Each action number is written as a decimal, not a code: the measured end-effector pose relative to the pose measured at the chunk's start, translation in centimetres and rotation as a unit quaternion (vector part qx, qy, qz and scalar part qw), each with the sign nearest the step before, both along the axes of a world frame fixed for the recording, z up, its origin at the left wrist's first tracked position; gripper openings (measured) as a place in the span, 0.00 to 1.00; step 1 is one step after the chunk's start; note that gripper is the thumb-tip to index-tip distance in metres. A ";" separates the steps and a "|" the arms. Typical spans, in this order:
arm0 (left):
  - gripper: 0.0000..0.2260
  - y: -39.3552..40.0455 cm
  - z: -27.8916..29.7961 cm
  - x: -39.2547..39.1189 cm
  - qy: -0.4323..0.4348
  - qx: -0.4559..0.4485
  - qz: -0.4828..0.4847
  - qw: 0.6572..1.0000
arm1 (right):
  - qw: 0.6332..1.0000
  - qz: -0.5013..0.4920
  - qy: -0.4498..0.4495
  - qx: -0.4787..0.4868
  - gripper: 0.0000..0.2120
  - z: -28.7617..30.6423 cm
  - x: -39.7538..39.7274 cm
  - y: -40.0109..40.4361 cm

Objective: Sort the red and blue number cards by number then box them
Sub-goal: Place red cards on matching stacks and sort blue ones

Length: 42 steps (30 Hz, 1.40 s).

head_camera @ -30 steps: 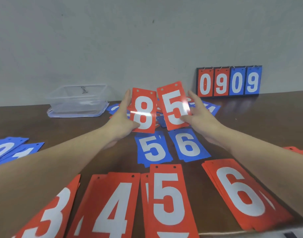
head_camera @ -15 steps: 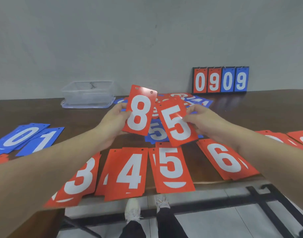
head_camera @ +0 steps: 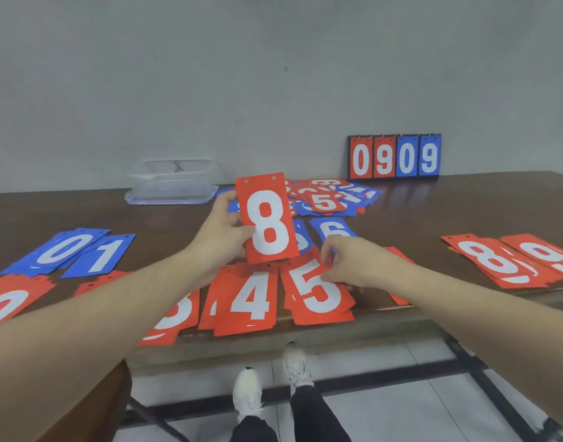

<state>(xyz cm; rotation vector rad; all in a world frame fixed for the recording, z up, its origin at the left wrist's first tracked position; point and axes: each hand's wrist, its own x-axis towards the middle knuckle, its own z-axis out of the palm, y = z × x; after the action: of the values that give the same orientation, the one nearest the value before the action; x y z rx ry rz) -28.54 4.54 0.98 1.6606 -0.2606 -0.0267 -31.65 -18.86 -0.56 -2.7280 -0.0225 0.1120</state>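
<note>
My left hand (head_camera: 221, 229) holds a red 8 card (head_camera: 267, 218) upright above the table. My right hand (head_camera: 356, 261) pinches the top right of a red 5 card (head_camera: 316, 290) that lies on the red 5 pile at the front edge. Beside it lie a red 4 pile (head_camera: 249, 299) and a red 3 pile (head_camera: 174, 314), partly hidden by my left forearm. Red 8 (head_camera: 490, 260) and 9 (head_camera: 551, 255) piles sit at the right. Blue 0 (head_camera: 63, 248) and 1 (head_camera: 103, 255) cards lie at the left. An unsorted heap (head_camera: 328, 199) lies mid-table.
A clear plastic box (head_camera: 173, 181) stands at the back left by the wall. A flip scoreboard reading 0909 (head_camera: 395, 156) stands at the back right. A blue 6 card (head_camera: 332, 228) lies behind my right hand. My feet show below the table's front edge.
My right hand has brought the red 5 card down onto the red 5 pile. My left hand stays raised with the red 8. The camera has pulled back and tilted down.
</note>
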 end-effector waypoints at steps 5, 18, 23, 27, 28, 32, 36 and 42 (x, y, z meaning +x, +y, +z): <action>0.43 -0.6 0.4 -1.2 0.008 0.003 -0.012 1.000 | 0.994 0.007 -0.031 -0.105 0.09 0.2 -1.0 -0.5; 0.28 -13.7 0.5 -1.4 0.008 0.042 -0.101 0.994 | 0.980 -0.086 -0.174 0.039 0.06 1.2 -5.9 -12.9; 0.15 -21.3 0.1 -0.7 0.031 0.011 -0.114 0.993 | 0.969 -0.129 -0.206 0.042 0.09 1.5 -8.7 -19.2; 0.12 -27.6 -0.1 0.0 0.064 -0.019 -0.135 0.989 | 0.965 -0.174 -0.193 0.038 0.07 1.5 -10.1 -24.5; 0.12 -29.1 -0.2 0.1 0.073 -0.021 -0.139 0.987 | 0.963 -0.187 -0.191 0.039 0.06 1.4 -10.3 -25.7; 0.17 -34.3 -1.1 0.6 0.089 0.024 -0.162 0.983 | 0.955 -0.226 -0.189 0.044 0.06 1.0 -11.0 -29.4; 0.18 -37.8 -2.6 2.1 0.011 0.144 -0.155 0.977 | 0.953 -0.237 -0.183 0.045 0.05 0.1 -11.1 -31.5; 0.13 -38.7 -4.3 4.2 -0.182 0.388 -0.141 0.892 | 0.959 -0.223 -0.168 0.056 0.03 -0.6 -9.8 -31.3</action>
<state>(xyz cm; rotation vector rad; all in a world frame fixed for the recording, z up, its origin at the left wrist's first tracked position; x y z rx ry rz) -24.37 -34.20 -3.37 2.4083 -0.8643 -0.0418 -41.48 -50.19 -1.16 -2.5352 0.4701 -0.4664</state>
